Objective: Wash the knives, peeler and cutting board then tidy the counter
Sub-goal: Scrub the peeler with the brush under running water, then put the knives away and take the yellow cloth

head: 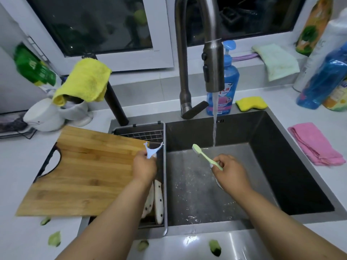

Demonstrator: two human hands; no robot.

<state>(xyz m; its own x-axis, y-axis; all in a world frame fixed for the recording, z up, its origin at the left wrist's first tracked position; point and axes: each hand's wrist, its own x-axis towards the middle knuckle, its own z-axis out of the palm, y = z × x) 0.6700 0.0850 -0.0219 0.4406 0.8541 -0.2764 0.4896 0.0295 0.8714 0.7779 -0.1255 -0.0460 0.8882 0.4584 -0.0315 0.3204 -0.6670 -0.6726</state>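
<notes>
A pale blue Y-shaped plastic peeler (152, 151) is grasped in the left hand (144, 167), its grip closed round the handle, and is held just left of the dark steel sink (281, 147), above the wire rack (142, 135); it is probably kept there while the brush is wetted. A light green toothbrush (205, 156) is pinched in the right hand (230, 170) over the sink, bristles just beside the running stream (214, 119), apparently for scrubbing the blade. White-handled knives (155, 200) are laid in the rack left of the sink. The smooth bamboo cutting board (80, 171), with a cut-out handle, is rested further left. Green peelings (54, 238) are scattered on the surface.
</notes>
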